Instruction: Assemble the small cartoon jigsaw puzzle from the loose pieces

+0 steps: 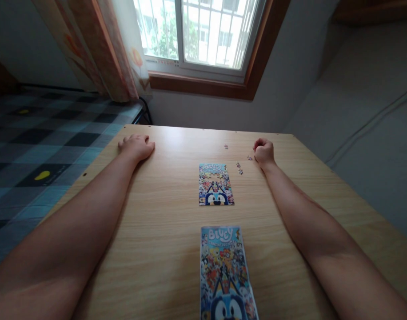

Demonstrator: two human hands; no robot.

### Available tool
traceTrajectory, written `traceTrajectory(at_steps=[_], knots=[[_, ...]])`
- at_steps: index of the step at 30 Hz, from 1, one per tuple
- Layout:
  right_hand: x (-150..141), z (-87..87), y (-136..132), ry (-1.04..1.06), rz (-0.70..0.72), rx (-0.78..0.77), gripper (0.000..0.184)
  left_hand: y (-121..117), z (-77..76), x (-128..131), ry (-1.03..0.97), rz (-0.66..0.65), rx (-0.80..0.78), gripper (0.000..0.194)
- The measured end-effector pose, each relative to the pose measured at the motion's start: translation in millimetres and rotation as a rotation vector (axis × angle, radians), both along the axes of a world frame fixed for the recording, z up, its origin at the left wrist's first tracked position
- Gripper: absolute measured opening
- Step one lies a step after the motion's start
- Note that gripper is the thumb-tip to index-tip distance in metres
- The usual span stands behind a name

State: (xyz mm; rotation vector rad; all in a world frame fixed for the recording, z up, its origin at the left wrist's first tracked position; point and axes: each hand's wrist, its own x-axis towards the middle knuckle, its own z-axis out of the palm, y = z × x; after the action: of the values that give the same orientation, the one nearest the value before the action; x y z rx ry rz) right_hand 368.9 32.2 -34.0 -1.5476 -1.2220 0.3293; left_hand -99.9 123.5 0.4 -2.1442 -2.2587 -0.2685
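Note:
My left hand [137, 147] rests on the far left of the table, its fingers apart and nothing seen in it. On the right, my right hand [265, 151] is curled into a fist on the tabletop, with no object showing in it. A loose jigsaw piece [249, 158] lies just left of that fist. Between my hands is a mostly assembled Bluey jigsaw puzzle [217, 189], with a gap in its upper part. More loose pieces [239, 168] lie by its upper right, and a single piece [226, 146] sits farther back.
A Bluey puzzle box [223, 271] stands close to me on the wooden table [166, 204]. Beyond the far edge are a wall and a barred window [210, 35]. A bed with a checked cover [57, 129] is at the left, under a curtain [106, 53].

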Motion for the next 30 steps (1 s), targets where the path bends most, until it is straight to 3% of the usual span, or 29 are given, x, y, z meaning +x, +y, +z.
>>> traceTrajectory(at_steps=[3,10,18,22,30], knots=[[-4.6,0.1,0.7,0.028,0.043,0.082,0.007,-1.4,2.0,0.3,0.014,0.005,-0.007,0.068],[-17.5,8.0,-4.9,0.003,0.075,-0.041,0.003,-7.8,9.7,2.3,0.020,0.013,-0.010,0.067],[-11.5,6.2,-1.9,0.201,-0.044,0.038,0.009,-7.2,10.0,0.7,0.025,0.011,-0.017,0.068],[-11.6,5.6,-2.9,0.365,0.015,-0.004,0.013,-7.1,9.5,0.1,0.008,0.008,-0.011,0.066],[-7.9,5.2,-0.9,0.220,0.015,0.035,0.027,-9.0,9.1,0.5,0.033,0.016,-0.011,0.067]])
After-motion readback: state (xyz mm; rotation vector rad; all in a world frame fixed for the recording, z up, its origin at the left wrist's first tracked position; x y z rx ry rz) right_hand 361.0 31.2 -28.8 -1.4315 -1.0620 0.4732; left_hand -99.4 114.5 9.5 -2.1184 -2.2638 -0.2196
